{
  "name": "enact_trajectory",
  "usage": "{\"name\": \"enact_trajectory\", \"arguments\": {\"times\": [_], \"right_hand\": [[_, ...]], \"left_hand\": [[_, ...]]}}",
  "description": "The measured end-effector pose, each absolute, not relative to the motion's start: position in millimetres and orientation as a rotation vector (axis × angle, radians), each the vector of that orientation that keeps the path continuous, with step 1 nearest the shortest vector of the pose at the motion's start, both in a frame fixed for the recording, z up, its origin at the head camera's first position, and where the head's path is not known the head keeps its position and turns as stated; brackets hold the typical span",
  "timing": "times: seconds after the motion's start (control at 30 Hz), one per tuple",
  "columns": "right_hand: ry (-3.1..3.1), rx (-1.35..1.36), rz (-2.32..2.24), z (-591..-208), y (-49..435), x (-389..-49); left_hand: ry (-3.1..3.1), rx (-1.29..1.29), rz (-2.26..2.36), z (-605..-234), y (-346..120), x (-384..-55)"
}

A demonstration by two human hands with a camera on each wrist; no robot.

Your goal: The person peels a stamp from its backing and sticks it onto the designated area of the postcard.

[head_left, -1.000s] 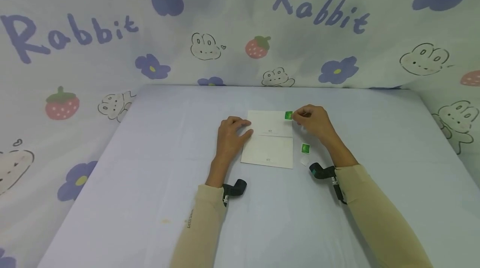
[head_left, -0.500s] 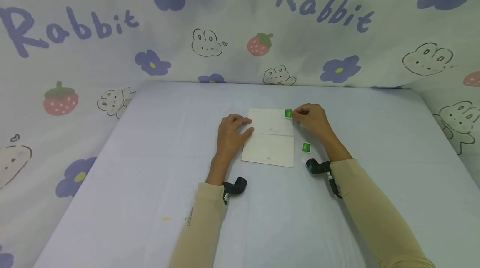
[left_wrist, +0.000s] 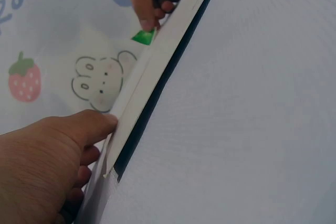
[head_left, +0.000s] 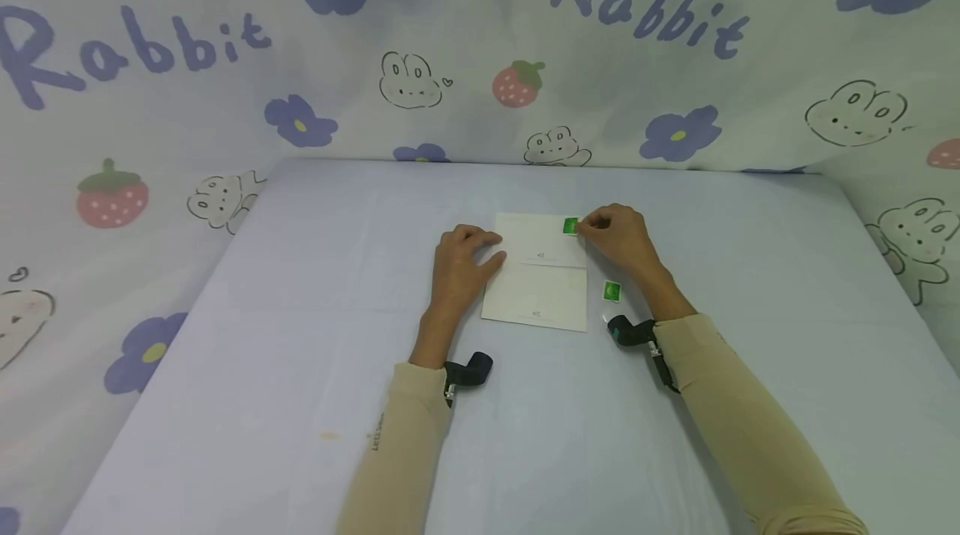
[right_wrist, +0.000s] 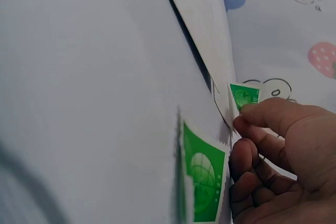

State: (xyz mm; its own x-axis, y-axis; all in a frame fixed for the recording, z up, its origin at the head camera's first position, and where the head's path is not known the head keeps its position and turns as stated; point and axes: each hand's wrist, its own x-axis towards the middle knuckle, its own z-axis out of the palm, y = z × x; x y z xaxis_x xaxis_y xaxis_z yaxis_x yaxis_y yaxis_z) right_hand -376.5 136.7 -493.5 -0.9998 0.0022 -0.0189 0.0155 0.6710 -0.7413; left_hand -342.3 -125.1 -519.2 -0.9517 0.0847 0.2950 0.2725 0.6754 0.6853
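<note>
Near the middle of the smooth white tabletop (head_left: 315, 302), we see a flat, cream-coloured rectangular paper card (head_left: 534, 295), crossed by a line that parts it into a far panel and a near panel, each bearing a small printed mark too tiny for us to read.

At its left edge rests the left hand (head_left: 459, 264), its fingers relaxed and its thumb spread apart from the forefinger; from the left wrist we see the thumb tip touching the edge of the card.

Over the far right corner of the card, the right hand (head_left: 621, 239) pinches a small, square green paper stamp with a white border (head_left: 570, 226) between thumb and forefinger, the other fingers curled in. Both wrist views show us this stamp tilted up; whether its lower edge touches the card, we cannot tell.

On the tabletop, just to the right of the near panel, lies a second green stamp with a white toothed edge (head_left: 612, 292), apart from the card, and we notice in the right wrist view that one side of it curls upward.

Both forearms wear tan sleeves (head_left: 401, 435), with black wrist cameras (head_left: 472, 369) at the cuffs. Behind everything we see a white cloth backdrop (head_left: 465, 10) printed with purple flowers, red strawberries, outlined rabbits and the word "Rabbit".
</note>
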Motion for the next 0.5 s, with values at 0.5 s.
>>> {"name": "enact_trajectory", "arguments": {"times": [0.5], "right_hand": [[2.868,0.038,-1.238,-493.6,137.1,-377.3]], "left_hand": [[-2.686,-0.268,-1.134,-518.8,-124.5,-342.8]]}}
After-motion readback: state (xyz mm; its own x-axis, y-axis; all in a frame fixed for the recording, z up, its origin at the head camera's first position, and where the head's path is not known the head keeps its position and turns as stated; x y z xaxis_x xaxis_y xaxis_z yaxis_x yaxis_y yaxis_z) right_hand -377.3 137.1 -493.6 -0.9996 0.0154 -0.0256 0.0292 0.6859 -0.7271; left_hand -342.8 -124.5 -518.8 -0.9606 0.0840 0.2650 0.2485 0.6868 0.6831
